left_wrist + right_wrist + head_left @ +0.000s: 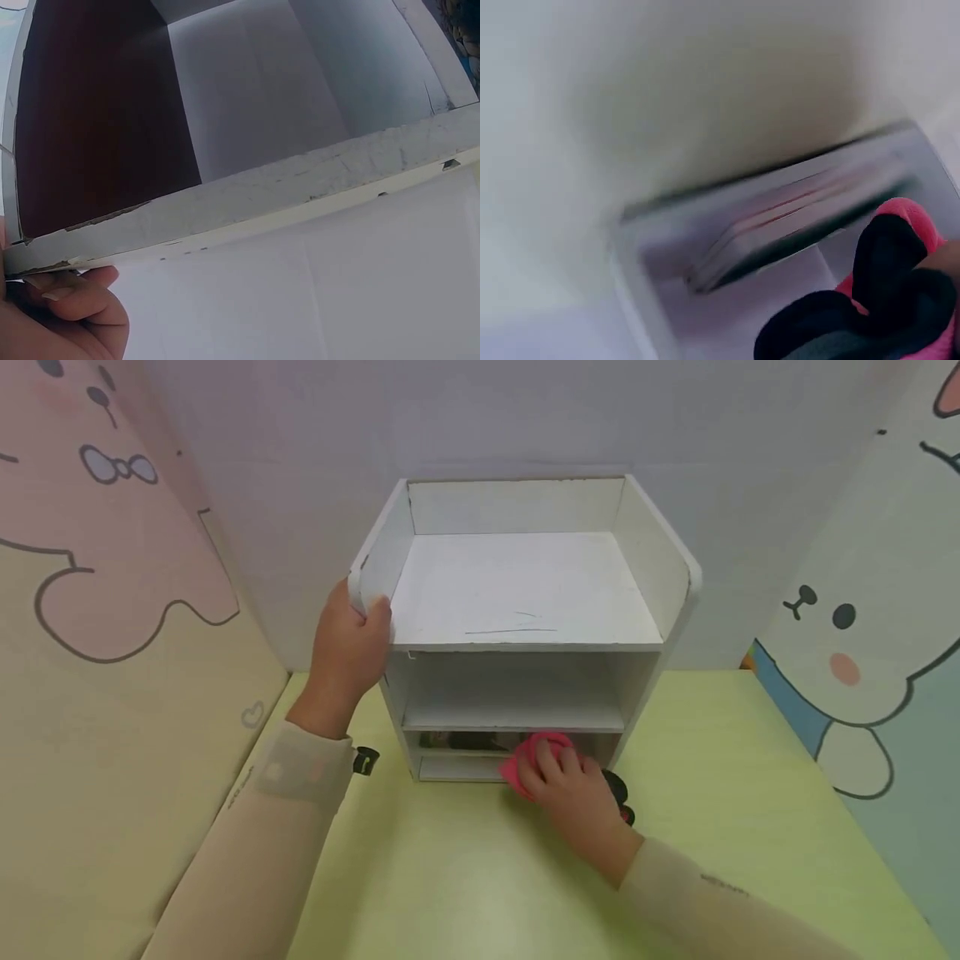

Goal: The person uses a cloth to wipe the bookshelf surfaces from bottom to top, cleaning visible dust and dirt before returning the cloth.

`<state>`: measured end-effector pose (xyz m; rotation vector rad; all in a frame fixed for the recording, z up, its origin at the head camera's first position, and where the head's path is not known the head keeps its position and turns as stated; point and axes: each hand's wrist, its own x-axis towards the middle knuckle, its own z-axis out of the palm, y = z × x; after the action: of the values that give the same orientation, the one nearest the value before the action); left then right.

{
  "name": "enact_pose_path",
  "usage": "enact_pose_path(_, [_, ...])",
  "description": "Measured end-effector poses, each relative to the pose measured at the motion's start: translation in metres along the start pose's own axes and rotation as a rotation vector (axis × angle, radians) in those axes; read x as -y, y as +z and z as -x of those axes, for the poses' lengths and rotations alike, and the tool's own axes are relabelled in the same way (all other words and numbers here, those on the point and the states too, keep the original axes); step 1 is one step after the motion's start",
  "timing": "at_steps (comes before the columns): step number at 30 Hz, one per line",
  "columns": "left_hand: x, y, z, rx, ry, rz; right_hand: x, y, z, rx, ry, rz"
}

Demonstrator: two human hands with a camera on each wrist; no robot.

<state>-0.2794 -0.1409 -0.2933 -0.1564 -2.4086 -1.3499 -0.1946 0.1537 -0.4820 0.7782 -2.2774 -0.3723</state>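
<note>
A small white shelf unit (525,581) stands on the table. My left hand (352,639) grips the upper edge of its left side panel, the thumb on the inner side; in the left wrist view its curled fingers (82,307) show at the panel's corner. My right hand (573,793) holds a bunched pink cloth (517,770) at the front of the lowest compartment. In the right wrist view the cloth (922,225) shows pink and black folds. A flat, book-like thing (802,225) lies in the compartment there, blurred.
The yellow-green table (450,877) carries the unit, which stands close to the pale back wall (517,418). Cartoon-printed panels flank it on the left (135,568) and right (862,635). A dark item (472,741) shows inside the lowest compartment.
</note>
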Motion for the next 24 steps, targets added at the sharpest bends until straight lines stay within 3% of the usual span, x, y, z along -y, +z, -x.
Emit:
enact_pose_path(3, [0.001, -0.002, 0.001, -0.004, -0.002, 0.010, -0.004, 0.003, -0.010, 0.060, -0.185, 0.192])
enact_pose_path(6, [0.002, -0.001, 0.000, -0.002, 0.015, 0.023, -0.004, 0.005, -0.014, 0.201, -0.266, 0.332])
enact_pose_path(10, [0.004, 0.001, -0.001, -0.003, 0.033, 0.006, 0.000, 0.007, -0.011, 0.358, -0.196, 0.463])
enact_pose_path(14, [0.004, 0.002, 0.000, -0.002, 0.028, -0.019, 0.002, 0.006, -0.009, 0.423, -0.094, 0.553])
enact_pose_path(17, [0.002, 0.001, 0.000, -0.002, 0.017, -0.026, -0.001, 0.007, -0.013, 0.472, -0.070, 0.610])
enact_pose_path(21, [0.001, 0.001, -0.001, 0.007, 0.010, -0.031, -0.003, 0.012, -0.016, 0.538, -0.057, 0.609])
enact_pose_path(24, [0.001, 0.001, -0.002, 0.014, 0.009, -0.024, -0.005, 0.016, -0.019, 0.597, -0.062, 0.549])
